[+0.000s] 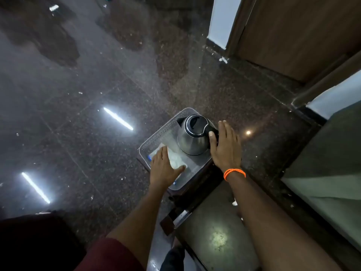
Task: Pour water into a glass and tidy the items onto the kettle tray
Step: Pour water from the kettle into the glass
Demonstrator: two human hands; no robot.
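Your right hand (224, 145), fingers spread loose, rests against the black handle of the kettle (192, 136) at frame centre on the clear tray (156, 137). Your left hand (165, 166) lies flat over a whitish packet (176, 159), perhaps plastic, mostly hidden.

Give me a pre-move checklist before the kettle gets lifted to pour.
1. Kettle upright on the tray: ok.
2. Kettle lid shut: ok, it looks closed.
3. Right hand closed around the kettle handle: not ok; the fingers lie open alongside it, thumb touching.
4. Left hand free to steady: not ok; it rests flat on the white packet in the tray.
5. Glass in place to pour into: cannot tell; none is visible.
6. Water in the kettle: cannot tell.
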